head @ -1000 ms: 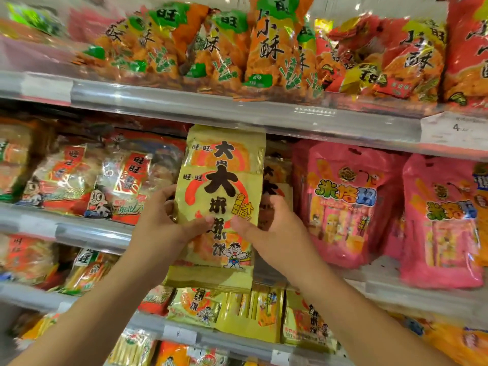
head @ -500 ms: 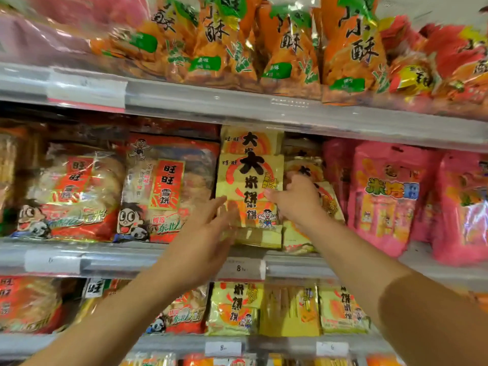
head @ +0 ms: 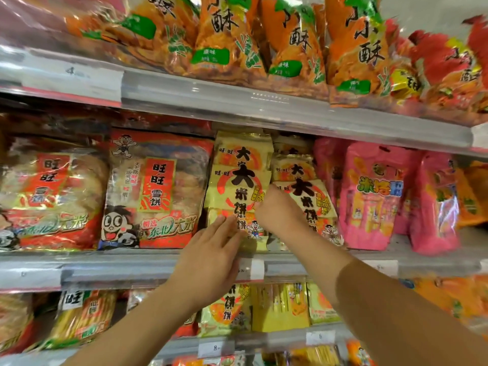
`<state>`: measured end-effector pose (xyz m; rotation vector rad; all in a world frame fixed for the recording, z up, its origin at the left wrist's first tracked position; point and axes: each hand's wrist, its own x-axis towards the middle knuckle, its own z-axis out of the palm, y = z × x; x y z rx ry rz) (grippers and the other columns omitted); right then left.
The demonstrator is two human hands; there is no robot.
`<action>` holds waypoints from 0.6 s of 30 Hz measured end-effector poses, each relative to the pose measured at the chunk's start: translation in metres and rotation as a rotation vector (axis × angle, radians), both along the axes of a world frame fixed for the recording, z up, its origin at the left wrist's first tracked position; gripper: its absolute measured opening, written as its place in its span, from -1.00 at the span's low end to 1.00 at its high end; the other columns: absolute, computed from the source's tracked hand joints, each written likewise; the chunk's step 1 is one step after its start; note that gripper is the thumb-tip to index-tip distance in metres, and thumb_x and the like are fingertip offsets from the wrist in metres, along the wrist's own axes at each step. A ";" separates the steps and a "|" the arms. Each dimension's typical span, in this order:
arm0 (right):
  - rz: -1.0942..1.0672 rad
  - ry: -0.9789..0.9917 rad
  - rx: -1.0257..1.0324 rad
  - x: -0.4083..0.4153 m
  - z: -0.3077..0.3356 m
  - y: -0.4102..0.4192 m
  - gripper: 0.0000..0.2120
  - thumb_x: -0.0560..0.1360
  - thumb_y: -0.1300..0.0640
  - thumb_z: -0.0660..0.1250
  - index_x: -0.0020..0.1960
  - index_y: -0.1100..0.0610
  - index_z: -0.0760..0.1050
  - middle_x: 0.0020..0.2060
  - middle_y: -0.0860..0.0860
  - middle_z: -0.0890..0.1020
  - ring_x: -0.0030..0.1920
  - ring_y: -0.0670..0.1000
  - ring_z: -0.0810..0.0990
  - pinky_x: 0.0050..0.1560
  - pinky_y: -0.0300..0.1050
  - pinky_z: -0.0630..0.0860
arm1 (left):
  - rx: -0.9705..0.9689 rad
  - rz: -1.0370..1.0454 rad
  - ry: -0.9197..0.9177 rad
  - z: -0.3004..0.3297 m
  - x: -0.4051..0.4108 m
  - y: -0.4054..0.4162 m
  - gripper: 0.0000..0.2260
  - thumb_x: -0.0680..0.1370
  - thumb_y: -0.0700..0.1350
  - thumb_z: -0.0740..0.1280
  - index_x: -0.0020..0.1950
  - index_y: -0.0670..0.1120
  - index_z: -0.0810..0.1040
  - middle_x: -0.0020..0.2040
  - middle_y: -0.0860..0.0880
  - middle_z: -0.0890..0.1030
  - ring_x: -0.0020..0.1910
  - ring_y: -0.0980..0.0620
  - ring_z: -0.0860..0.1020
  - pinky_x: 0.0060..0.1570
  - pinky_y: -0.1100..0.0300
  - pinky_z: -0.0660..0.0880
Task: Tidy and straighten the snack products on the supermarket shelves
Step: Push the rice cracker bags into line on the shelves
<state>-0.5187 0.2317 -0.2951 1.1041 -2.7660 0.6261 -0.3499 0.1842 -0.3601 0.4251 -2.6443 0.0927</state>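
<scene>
Yellow rice-cracker pack (head: 239,196) stood nearly shelved under my flat left fingers (head: 224,228); right fingers (head: 274,207) pinched it, rows alongside untidied.

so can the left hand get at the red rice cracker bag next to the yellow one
Probably yes. The left hand rests open on the yellow bag, and the red bag stands right beside it at the shelf front with nothing in between.

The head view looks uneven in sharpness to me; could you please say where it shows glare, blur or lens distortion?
Head view: glare streaks the clear shelf rail and the red cracker bag; the orange bags on top and the lower corners smear, while the yellow rice cracker pack between the left hand and right hand stays readable; the wide lens bows and tilts the shelves.
</scene>
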 end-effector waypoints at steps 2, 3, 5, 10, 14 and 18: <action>0.007 0.016 -0.033 0.004 -0.004 0.001 -0.65 0.53 0.10 0.24 0.28 0.15 0.34 -0.22 -0.01 0.46 -0.15 0.13 0.56 -0.21 -0.03 0.51 | -0.003 -0.003 -0.003 -0.001 0.000 -0.001 -0.49 0.44 -0.04 0.42 0.38 -0.11 0.52 0.43 -0.20 0.44 0.40 -0.23 0.42 0.22 -0.10 0.52; 0.016 0.030 -0.051 0.005 -0.005 0.002 -0.65 0.54 0.12 0.25 0.29 0.17 0.34 -0.25 -0.03 0.45 -0.21 0.10 0.53 -0.32 -0.12 0.44 | -0.008 -0.003 0.001 -0.001 0.000 -0.001 -0.49 0.43 -0.04 0.42 0.38 -0.11 0.52 0.43 -0.20 0.44 0.40 -0.23 0.43 0.22 -0.10 0.52; 0.023 0.061 -0.080 0.008 -0.006 0.007 -0.61 0.56 0.12 0.28 0.33 0.19 0.32 -0.33 -0.08 0.41 -0.31 0.04 0.46 -0.47 -0.19 0.23 | -0.004 -0.006 0.013 -0.003 0.000 -0.002 -0.49 0.43 -0.04 0.43 0.37 -0.12 0.53 0.42 -0.20 0.46 0.39 -0.22 0.44 0.21 -0.09 0.53; 0.198 0.130 -0.107 0.020 -0.015 0.026 -0.26 0.56 0.10 0.31 0.58 0.07 -0.06 0.46 0.11 0.33 0.06 -0.03 0.57 -0.26 -0.13 0.38 | -0.012 -0.038 0.118 -0.011 -0.001 -0.005 -0.55 0.42 -0.08 0.46 0.30 -0.15 0.58 0.38 -0.20 0.49 0.37 -0.22 0.46 0.19 -0.10 0.53; 0.495 0.164 -0.293 0.039 -0.045 0.065 -0.43 0.60 0.18 0.21 0.56 0.04 0.11 0.58 -0.14 -0.05 0.50 -0.32 -0.15 0.33 -0.57 -0.08 | -0.033 -0.055 0.320 -0.036 0.002 0.001 -0.62 0.51 -0.11 0.32 0.31 -0.15 0.56 0.40 -0.15 0.48 0.42 -0.17 0.41 0.30 -0.14 0.40; 0.448 0.206 -0.411 0.031 -0.092 0.117 -0.58 0.59 0.16 0.15 0.44 0.13 0.34 0.54 -0.01 0.19 0.56 -0.06 0.03 0.52 -0.20 0.00 | -0.055 -0.020 0.406 -0.068 0.007 0.015 -0.59 0.54 -0.13 0.24 0.39 -0.18 0.49 0.44 -0.18 0.43 0.48 -0.20 0.31 0.45 -0.25 0.12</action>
